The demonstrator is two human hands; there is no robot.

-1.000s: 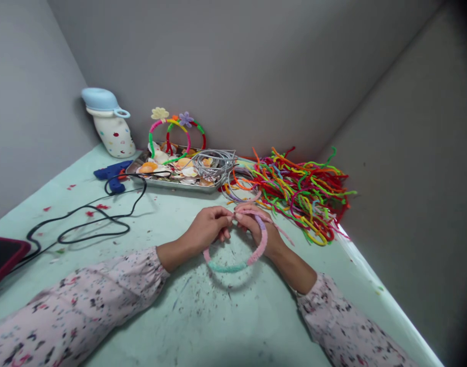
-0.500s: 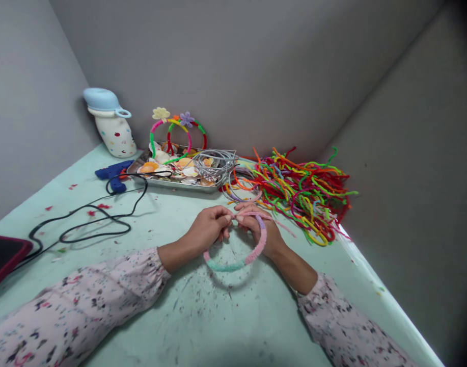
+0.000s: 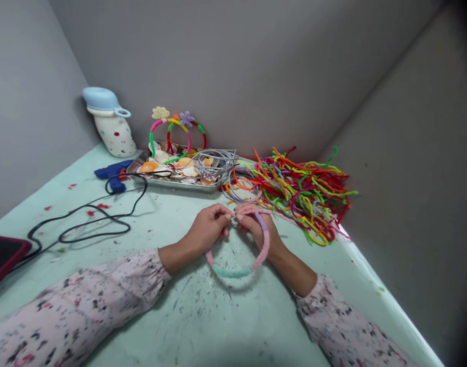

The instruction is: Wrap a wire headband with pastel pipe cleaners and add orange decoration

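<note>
Both hands meet over the middle of the table at the top of a wire ring (image 3: 233, 273) wrapped in pink, mint and purple pipe cleaner. My left hand (image 3: 208, 227) pinches the ring's upper left part between thumb and forefinger. Close beside it, my right hand (image 3: 262, 229) is closed on a pink pipe cleaner (image 3: 256, 211), whose loose tail trails off to the right. The ring hangs below the fingers, its lower edge toward me. Where exactly the pipe cleaner meets the ring is hidden by the fingertips.
A metal tray (image 3: 180, 184) of shells holds two finished rings with flowers and a coil of grey wire (image 3: 218, 165). Bright pipe cleaners (image 3: 302, 188) lie heaped at right. At left are a blue glue gun (image 3: 114, 173), its black cord (image 3: 95, 239), a bottle (image 3: 113, 127) and a red-edged device (image 3: 7, 257).
The ring has swung slightly, its lower edge shifting right and toward me. The pink pipe cleaner's tail has lifted and now stretches farther right. Both hands stay almost in place.
</note>
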